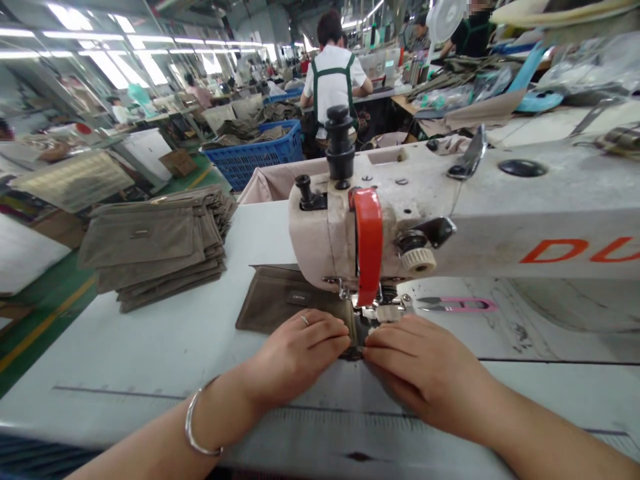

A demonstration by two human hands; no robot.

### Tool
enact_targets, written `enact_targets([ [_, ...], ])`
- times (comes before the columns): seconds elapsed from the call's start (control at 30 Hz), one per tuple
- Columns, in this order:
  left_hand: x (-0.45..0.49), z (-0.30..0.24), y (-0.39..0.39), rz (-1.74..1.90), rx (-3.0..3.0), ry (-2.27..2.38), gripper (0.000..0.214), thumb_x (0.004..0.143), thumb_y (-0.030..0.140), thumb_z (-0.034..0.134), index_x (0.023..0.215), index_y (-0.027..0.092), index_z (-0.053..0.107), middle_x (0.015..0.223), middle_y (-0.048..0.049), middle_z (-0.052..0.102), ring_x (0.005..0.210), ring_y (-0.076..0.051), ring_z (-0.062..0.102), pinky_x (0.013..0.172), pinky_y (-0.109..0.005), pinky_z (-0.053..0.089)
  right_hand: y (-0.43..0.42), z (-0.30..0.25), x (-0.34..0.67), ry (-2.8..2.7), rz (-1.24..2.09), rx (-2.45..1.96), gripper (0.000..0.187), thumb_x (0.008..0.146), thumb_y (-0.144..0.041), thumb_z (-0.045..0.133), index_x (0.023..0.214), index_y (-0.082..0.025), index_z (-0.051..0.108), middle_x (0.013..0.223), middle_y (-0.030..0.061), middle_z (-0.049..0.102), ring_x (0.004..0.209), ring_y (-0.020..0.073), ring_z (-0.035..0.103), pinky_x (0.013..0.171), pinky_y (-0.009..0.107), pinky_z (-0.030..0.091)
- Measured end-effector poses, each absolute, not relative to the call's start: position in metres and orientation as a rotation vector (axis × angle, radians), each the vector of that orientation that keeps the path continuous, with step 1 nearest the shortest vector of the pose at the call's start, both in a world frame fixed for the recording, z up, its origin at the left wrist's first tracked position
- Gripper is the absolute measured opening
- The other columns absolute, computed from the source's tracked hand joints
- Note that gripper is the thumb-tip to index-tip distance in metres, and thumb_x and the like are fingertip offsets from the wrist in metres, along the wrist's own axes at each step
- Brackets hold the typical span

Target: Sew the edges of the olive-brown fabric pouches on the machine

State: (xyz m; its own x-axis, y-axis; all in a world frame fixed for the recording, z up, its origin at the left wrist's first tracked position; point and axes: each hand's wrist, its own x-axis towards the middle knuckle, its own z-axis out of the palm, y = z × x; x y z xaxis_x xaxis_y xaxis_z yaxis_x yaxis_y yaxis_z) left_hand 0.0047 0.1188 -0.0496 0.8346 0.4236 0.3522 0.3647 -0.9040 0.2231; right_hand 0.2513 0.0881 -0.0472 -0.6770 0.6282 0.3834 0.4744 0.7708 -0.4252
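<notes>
A dark brown fabric panel [267, 303] with a small label lies flat on the sewing table, its right edge under the needle area of the white sewing machine [320, 233]. My left hand [305, 350] presses on the panel near that edge, fingers together, thumb hidden. Close by on the right, my right hand [425, 367] has its fingers bunched at the edge of the fabric, just in front of the presser foot [387, 312]. Whatever its fingertips pinch is mostly covered by the hand. A red guard [369, 240] hangs over the needle.
To the left stands a stack of brown fabric panels [150, 247]. Pink-handled thread snips [460, 305] lie under the machine arm. Beyond the table are a blue crate [255, 163] of fabric and a seated co-worker [333, 73]. A ruler scale [320, 415] runs along the table front.
</notes>
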Motion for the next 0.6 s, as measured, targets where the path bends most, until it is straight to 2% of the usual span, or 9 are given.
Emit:
enact_targets([
  [0.23, 0.011, -0.044, 0.116, 0.771, 2.792, 0.730, 0.022, 0.091, 0.006, 0.052, 0.110, 0.013, 0.061, 0.106, -0.0078, 0.067, 0.100, -0.017, 0.060, 0.090, -0.032, 0.052, 0.088, -0.047, 0.245, -2.519, 0.369, -0.930, 0.026, 0.091, -0.014, 0.047, 0.111, -0.020, 0.062, 0.097, 0.0050, 0.062, 0.085, 0.0214, 0.053, 0.073, 0.039, 0.040],
  [0.43, 0.016, -0.043, 0.118, 0.672, 2.779, 0.703, 0.016, 0.091, 0.008, 0.052, 0.100, 0.014, 0.064, 0.099, -0.0053, 0.068, 0.093, -0.018, 0.060, 0.087, -0.034, 0.050, 0.088, -0.048, 0.243, -2.540, 0.342, -0.943, 0.027, 0.088, -0.015, 0.049, 0.110, -0.021, 0.062, 0.097, 0.0049, 0.063, 0.085, 0.0225, 0.053, 0.073, 0.041, 0.040],
  [0.6, 0.018, -0.040, 0.119, 0.681, 2.756, 0.690, 0.018, 0.092, 0.009, 0.050, 0.100, 0.014, 0.065, 0.098, -0.0060, 0.069, 0.092, -0.017, 0.061, 0.085, -0.033, 0.050, 0.085, -0.047, 0.244, -2.535, 0.361, -0.937, 0.027, 0.087, -0.013, 0.047, 0.109, -0.020, 0.060, 0.121, 0.0057, 0.060, 0.102, 0.0242, 0.054, 0.083, 0.043, 0.041],
])
